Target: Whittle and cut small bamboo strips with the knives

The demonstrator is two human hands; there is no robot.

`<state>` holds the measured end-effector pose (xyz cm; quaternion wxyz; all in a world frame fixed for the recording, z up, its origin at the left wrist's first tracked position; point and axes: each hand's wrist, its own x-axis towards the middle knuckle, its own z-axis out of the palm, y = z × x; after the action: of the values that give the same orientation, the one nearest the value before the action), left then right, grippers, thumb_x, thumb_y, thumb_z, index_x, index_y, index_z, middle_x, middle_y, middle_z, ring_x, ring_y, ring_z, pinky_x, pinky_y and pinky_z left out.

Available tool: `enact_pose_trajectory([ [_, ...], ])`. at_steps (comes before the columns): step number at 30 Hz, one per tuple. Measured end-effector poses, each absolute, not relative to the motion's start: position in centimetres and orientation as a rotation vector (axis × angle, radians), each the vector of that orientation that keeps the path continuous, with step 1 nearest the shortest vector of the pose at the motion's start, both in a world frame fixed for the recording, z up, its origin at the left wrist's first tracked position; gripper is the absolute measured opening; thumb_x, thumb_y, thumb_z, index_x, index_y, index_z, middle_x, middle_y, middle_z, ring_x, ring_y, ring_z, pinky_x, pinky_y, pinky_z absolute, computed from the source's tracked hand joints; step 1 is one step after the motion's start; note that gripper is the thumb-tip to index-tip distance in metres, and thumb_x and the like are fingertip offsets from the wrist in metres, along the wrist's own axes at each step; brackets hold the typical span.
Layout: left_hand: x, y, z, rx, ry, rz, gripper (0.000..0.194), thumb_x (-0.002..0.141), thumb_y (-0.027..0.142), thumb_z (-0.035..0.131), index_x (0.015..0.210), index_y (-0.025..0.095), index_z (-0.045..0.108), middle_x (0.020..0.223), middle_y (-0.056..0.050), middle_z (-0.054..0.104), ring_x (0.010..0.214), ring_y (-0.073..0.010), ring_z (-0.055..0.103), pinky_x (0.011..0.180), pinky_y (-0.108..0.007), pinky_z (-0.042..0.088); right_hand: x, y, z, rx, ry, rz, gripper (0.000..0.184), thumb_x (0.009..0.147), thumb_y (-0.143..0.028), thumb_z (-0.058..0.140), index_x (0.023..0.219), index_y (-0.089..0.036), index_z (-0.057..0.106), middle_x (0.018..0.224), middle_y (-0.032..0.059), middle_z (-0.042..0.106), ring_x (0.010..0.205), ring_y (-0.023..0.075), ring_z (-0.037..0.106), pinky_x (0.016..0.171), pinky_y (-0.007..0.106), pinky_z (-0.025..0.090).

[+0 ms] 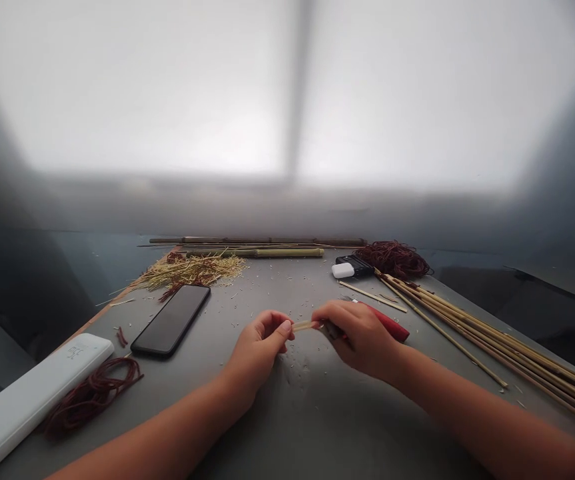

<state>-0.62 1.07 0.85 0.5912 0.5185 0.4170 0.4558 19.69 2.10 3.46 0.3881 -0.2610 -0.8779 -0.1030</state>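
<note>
Between my two hands runs a short pale bamboo strip (303,326), held just above the grey table. My left hand (263,337) pinches one end between thumb and fingertips. At the other end is my right hand (360,333), closed round a small dark blade-like tool (334,329); fingers hide most of it. The right fingertips also meet the strip. Just behind the right hand lies a red-handled tool (384,322), partly covered by that hand.
Thin bamboo sticks (472,327) lie along the right, near dark red cord (394,259) and a white case (343,270). Pale shavings (202,269) and bamboo stems (287,253) are at the back. A phone (172,320), cord coil (94,393) and white power bank (42,393) lie left.
</note>
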Motion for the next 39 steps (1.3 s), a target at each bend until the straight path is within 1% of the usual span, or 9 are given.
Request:
enact_pose_trajectory([
  [3, -0.9, 1.6, 0.5, 1.084, 0.962, 1.073, 0.035, 0.073, 0.049, 0.07, 0.086, 0.019, 0.056, 0.077, 0.003, 0.054, 0.065, -0.0107, 0.049, 0.071, -0.026, 0.044, 21.5, 2.6, 5.6, -0.966, -2.036, -0.443, 0.012, 0.092, -0.019, 0.048, 0.091, -0.02, 0.06, 0.077, 0.0048, 0.071, 0.065, 0.0174, 0.065, 0.061, 0.025, 0.044],
  [6, -1.0, 1.8, 0.3, 1.058, 0.956, 1.081, 0.038, 0.072, 0.05, 0.07, 0.087, 0.019, 0.055, 0.075, 0.003, 0.052, 0.064, -0.0103, 0.05, 0.07, -0.026, 0.046, 24.2, 3.8, 7.8, -1.576, -1.832, -0.57, 0.02, 0.096, -0.031, 0.048, 0.092, -0.019, 0.064, 0.074, 0.0075, 0.07, 0.067, 0.0228, 0.065, 0.061, 0.029, 0.04],
  [9, -0.9, 1.7, 0.4, 1.057, 0.962, 1.089, 0.04, 0.071, 0.051, 0.072, 0.089, 0.019, 0.056, 0.072, 0.004, 0.052, 0.062, -0.0103, 0.051, 0.069, -0.026, 0.046, 27.0, 5.4, 8.9, -2.218, -1.768, -0.491, 0.029, 0.101, -0.037, 0.042, 0.103, -0.019, 0.065, 0.089, 0.0125, 0.072, 0.085, 0.0292, 0.067, 0.064, 0.031, 0.039],
  [11, -0.7, 1.6, 0.5, 1.06, 0.972, 1.092, 0.041, 0.071, 0.052, 0.072, 0.091, 0.019, 0.056, 0.07, 0.005, 0.051, 0.061, -0.0108, 0.051, 0.068, -0.026, 0.046, 28.5, 6.3, 8.7, -2.352, -1.739, -0.412, 0.03, 0.101, -0.036, 0.042, 0.102, -0.018, 0.066, 0.093, 0.016, 0.073, 0.085, 0.0312, 0.068, 0.061, 0.031, 0.038],
  [19, -0.5, 1.3, 0.7, 1.119, 1.021, 1.099, 0.035, 0.079, 0.051, 0.061, 0.095, 0.02, 0.056, 0.052, 0.009, 0.041, 0.054, -0.0126, 0.045, 0.068, -0.029, 0.048, 31.8, 8.5, 5.8, -2.499, -1.815, -0.2, 0.027, 0.096, -0.026, 0.048, 0.103, -0.014, 0.071, 0.107, 0.0212, 0.072, 0.095, 0.0345, 0.069, 0.062, 0.033, 0.04],
  [22, -0.5, 1.1, 0.9, 1.166, 1.05, 1.106, 0.032, 0.078, 0.044, 0.065, 0.099, 0.021, 0.057, 0.071, 0.004, 0.055, 0.062, -0.0132, 0.051, 0.067, -0.028, 0.047, 32.1, 8.8, 5.6, -2.459, -1.896, -0.141, 0.025, 0.093, -0.026, 0.053, 0.108, -0.018, 0.071, 0.109, 0.0163, 0.072, 0.096, 0.0301, 0.068, 0.062, 0.03, 0.04],
  [25, -0.5, 0.9, 1.0, 1.237, 1.09, 1.073, 0.025, 0.073, 0.033, 0.07, 0.093, 0.02, 0.062, 0.088, -0.001, 0.059, 0.067, -0.0127, 0.051, 0.065, -0.026, 0.042, 32.0, 8.9, 5.5, -2.411, -2.02, -0.063, 0.016, 0.087, -0.022, 0.06, 0.096, -0.02, 0.073, 0.101, 0.0104, 0.074, 0.092, 0.026, 0.068, 0.061, 0.027, 0.039],
  [30, -0.5, 0.9, 0.8, 1.308, 1.115, 0.998, 0.014, 0.076, 0.03, 0.067, 0.085, 0.019, 0.064, 0.08, 0.001, 0.058, 0.063, -0.0122, 0.046, 0.062, -0.026, 0.036, 32.0, 8.7, 5.5, -2.381, -2.155, 0.028, 0.01, 0.078, -0.014, 0.064, 0.079, -0.018, 0.073, 0.089, 0.0094, 0.074, 0.082, 0.0241, 0.069, 0.06, 0.026, 0.038],
  [39, -0.5, 1.2, 0.7, 1.344, 1.061, 0.967, 0.033, 0.084, 0.05, 0.055, 0.099, 0.021, 0.056, 0.049, 0.009, 0.039, 0.05, -0.0136, 0.038, 0.052, -0.024, 0.029, 31.9, 8.5, 6.1, -2.373, -2.179, 0.024, 0.017, 0.079, -0.015, 0.055, 0.067, -0.016, 0.066, 0.076, 0.0125, 0.069, 0.072, 0.0263, 0.065, 0.056, 0.03, 0.035],
])
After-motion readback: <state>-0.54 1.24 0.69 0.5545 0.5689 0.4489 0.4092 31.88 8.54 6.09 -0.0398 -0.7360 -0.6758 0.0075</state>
